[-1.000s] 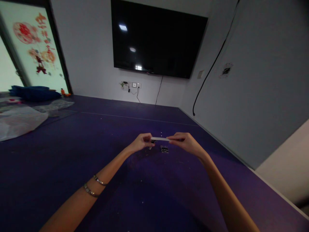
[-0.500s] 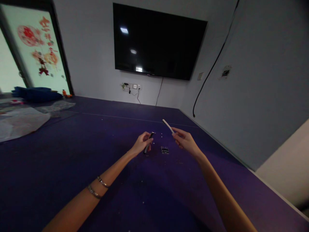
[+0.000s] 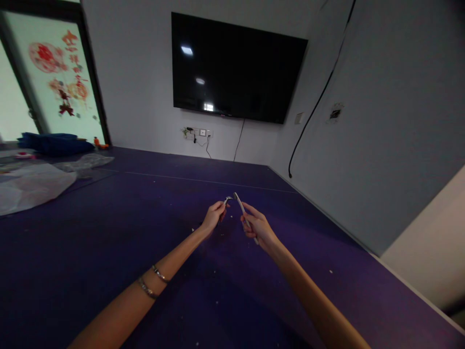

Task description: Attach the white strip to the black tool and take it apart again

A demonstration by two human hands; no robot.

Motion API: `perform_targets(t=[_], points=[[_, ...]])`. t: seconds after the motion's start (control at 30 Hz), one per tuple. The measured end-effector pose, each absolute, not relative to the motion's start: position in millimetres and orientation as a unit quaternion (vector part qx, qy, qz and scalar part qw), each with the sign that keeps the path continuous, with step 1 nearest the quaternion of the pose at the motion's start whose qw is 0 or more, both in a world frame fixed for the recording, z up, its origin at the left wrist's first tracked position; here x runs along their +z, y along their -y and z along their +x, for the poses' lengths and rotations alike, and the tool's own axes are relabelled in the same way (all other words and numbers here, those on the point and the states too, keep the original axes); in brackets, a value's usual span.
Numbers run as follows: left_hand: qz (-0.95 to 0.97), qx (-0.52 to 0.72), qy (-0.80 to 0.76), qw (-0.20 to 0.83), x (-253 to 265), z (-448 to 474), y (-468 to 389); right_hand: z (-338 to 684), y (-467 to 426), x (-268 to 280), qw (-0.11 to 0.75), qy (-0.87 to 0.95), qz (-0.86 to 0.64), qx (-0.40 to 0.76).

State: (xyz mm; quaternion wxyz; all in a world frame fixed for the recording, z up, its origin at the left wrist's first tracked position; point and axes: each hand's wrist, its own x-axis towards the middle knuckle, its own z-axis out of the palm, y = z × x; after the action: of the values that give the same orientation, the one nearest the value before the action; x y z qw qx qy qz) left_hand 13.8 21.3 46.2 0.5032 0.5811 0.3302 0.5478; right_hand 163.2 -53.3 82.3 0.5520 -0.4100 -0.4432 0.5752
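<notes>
your right hand (image 3: 257, 227) holds a slim white stick (image 3: 239, 203) in front of you, above the purple surface (image 3: 174, 300). the stick is long, narrow and straight, off-white along its length, with a darker patch at the upper end. it is tilted: the upper end leans to your left and away from you, while the lower end shows below your palm. your right fingers are closed around its middle, pinching it.

your left hand (image 3: 213, 217) holds a small metal tool (image 3: 227, 199). its exposed end is silvery and shiny, bent over at the top toward the stick. the rest is hidden by your fingers, so its full shape cannot be told. your left fingers are pressed together on it, pinching. the tips of tool and stick stand very close; whether they touch cannot be told.

two metal bracelets (image 3: 147, 289) circle your left forearm. small white specks (image 3: 331, 271) lie scattered on the purple surface, some near your hands. at far left, a crumpled translucent sheet (image 3: 39, 189) lies near a dark blue bundle (image 3: 54, 144). ahead, a black television (image 3: 236, 72) hangs on the wall, its screen dark.
</notes>
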Motion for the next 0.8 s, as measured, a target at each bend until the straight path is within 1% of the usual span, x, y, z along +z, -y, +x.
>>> perform_targets(t=[0.2, 0.33, 0.43, 0.57, 0.7, 0.8], points=[[0.597, 0.558, -0.316, 0.482, 42, 14, -25, 153, 70, 69, 0.555, 0.412, -0.406, 0.598], [0.61, 0.541, -0.313, 0.487, 39, 16, -24, 151, 67, 73, 0.585, 0.386, -0.392, 0.596], [0.613, 0.531, -0.316, 0.492, 38, 17, -23, 146, 69, 74, 0.586, 0.373, -0.392, 0.603], [0.601, 0.551, -0.319, 0.484, 40, 15, -22, 140, 77, 71, 0.578, 0.368, -0.387, 0.617], [0.608, 0.543, -0.314, 0.487, 41, 16, -20, 139, 75, 72, 0.608, 0.352, -0.375, 0.605], [0.615, 0.538, -0.311, 0.485, 40, 17, -20, 139, 73, 71, 0.608, 0.349, -0.372, 0.608]])
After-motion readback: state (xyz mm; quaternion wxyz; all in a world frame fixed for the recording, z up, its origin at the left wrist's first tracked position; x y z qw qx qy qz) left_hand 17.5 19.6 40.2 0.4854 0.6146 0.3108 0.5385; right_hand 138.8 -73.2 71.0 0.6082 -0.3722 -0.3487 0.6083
